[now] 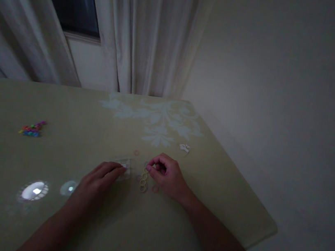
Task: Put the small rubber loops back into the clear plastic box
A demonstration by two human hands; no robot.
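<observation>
Lower centre of frame: 1 left hand (99, 180), 1 right hand (170, 178), 1 clear flat plastic box (126, 174). Thin yellow rings (143, 185): at least 3, row's top partly hidden. Thin pinkish rings (155, 188): at least 2. Right of centre: 1 small white object (184, 147). Left: 1 multicoloured pile of small pieces (32, 128), pieces too small to count.

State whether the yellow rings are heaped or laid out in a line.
Laid out in a line: the yellow rings run along the tabletop toward the right hand. Whether they are linked, I cannot tell.

No lettering (nor any number) can be read.
</observation>
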